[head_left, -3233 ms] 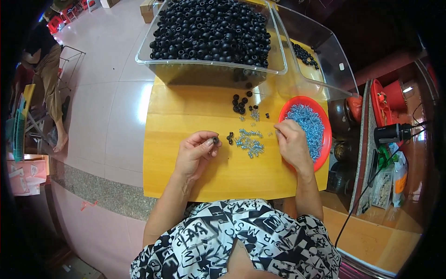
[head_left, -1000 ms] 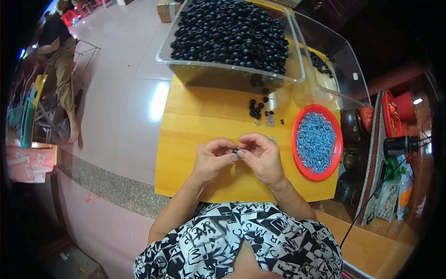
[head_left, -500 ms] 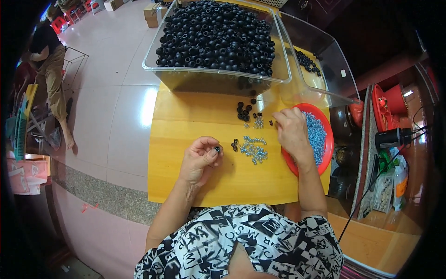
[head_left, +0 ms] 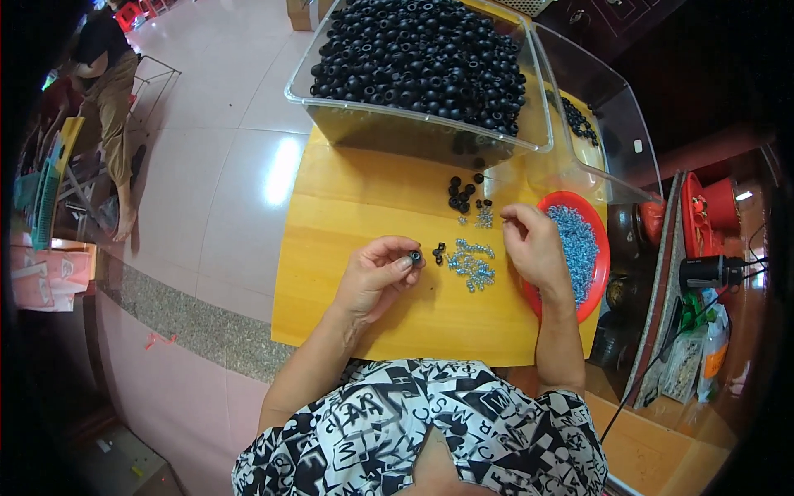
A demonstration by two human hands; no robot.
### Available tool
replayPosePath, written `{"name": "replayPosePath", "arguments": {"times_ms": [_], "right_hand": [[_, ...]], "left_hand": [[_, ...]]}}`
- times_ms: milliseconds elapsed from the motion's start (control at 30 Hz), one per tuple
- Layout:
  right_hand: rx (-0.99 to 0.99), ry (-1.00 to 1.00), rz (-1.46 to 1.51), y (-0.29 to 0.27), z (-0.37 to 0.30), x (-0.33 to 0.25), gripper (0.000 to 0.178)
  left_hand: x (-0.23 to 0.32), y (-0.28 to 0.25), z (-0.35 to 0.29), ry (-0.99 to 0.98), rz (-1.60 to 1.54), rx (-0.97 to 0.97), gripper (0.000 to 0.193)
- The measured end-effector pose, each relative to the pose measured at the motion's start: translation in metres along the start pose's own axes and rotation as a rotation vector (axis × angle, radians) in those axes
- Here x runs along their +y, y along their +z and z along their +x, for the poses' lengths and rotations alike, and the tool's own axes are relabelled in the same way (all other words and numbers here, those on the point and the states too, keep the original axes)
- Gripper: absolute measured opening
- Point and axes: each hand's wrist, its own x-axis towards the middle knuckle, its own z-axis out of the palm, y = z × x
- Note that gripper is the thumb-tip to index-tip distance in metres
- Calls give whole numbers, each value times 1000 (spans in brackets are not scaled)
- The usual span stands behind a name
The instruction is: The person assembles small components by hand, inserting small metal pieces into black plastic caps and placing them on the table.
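Observation:
My left hand (head_left: 382, 271) pinches a small black hollow knob (head_left: 415, 257) between thumb and fingers, its round opening facing up. My right hand (head_left: 536, 248) is closed with its fingertips together, low over the table beside the red bowl; whatever is in them is hidden. Between the hands lies a loose pile of small blue-silver metal parts (head_left: 473, 271). Several tiny black pieces (head_left: 438, 253) sit just right of my left hand. Farther back are several black knobs (head_left: 459, 197) and a little cluster of silver bits (head_left: 485, 217).
A red bowl (head_left: 601, 256) full of blue-silver parts stands at the right of the yellow table (head_left: 331, 215). At the back, a clear plastic bin (head_left: 422, 116) is heaped with black knobs. Another clear bin (head_left: 641, 178) stands right of it. A person (head_left: 112, 107) is at far left.
My right hand has drawn its fingers in where a tiny black piece lay, and that piece no longer shows. My left hand still holds the knob. The whole view has shifted slightly.

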Motion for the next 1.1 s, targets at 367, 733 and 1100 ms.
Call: {"name": "replayPosePath", "arguments": {"times_ms": [367,733,1100], "right_hand": [[-317,466,1335,35,-22,-55,14],[-286,439,1344,43,-23,-62,13],[-223,360,1043,44,-24,-63,7]], "left_hand": [[-2,0,0,2,140,17,20],[-1,0,-3,5,178,14,19],[-5,0,-1,55,251,22,17]]}}
